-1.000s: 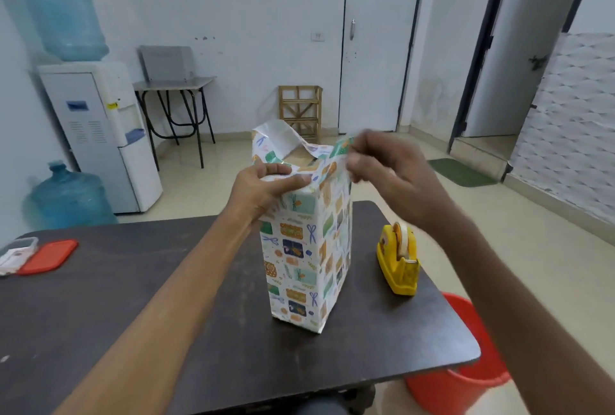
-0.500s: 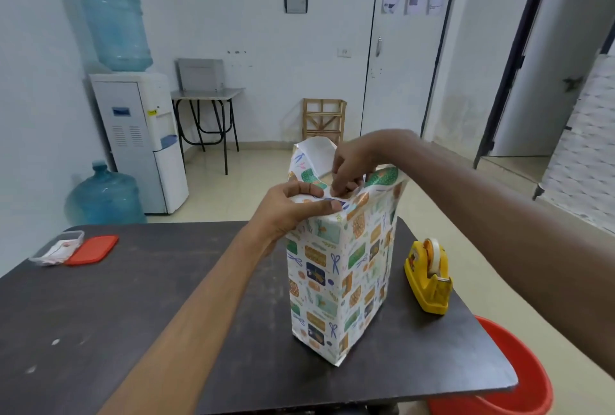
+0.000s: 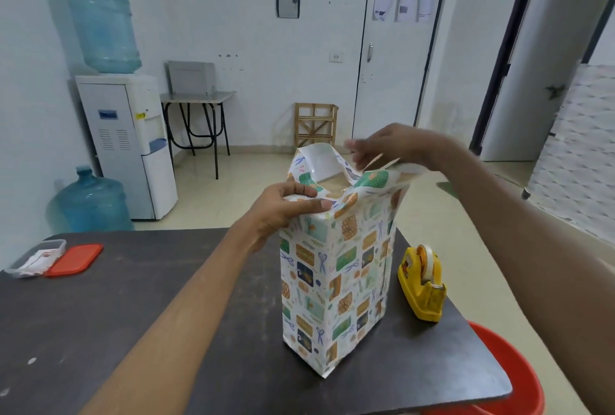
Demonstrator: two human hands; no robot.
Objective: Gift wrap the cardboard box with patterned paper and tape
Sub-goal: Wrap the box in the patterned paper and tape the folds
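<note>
A tall cardboard box wrapped in patterned paper [image 3: 336, 278] stands upright on the dark table [image 3: 149, 308]. The paper's top end stands open, and a little brown cardboard [image 3: 334, 185] shows inside. My left hand [image 3: 286, 206] grips the near left top corner, fingers curled over the folded paper. My right hand [image 3: 386, 148] pinches the right flap's upper edge above the box. A yellow tape dispenser [image 3: 422, 284] sits on the table just right of the box.
A clear plastic container [image 3: 36, 256] and its red lid [image 3: 75, 259] lie at the table's far left. A red bucket [image 3: 509, 378] stands on the floor beyond the right table edge. A water dispenser [image 3: 126, 145] and a spare bottle [image 3: 93, 201] stand behind.
My right hand has come up out of the box's open top and moved right, now pinching the right flap's edge. My left hand keeps its hold on the left corner.
</note>
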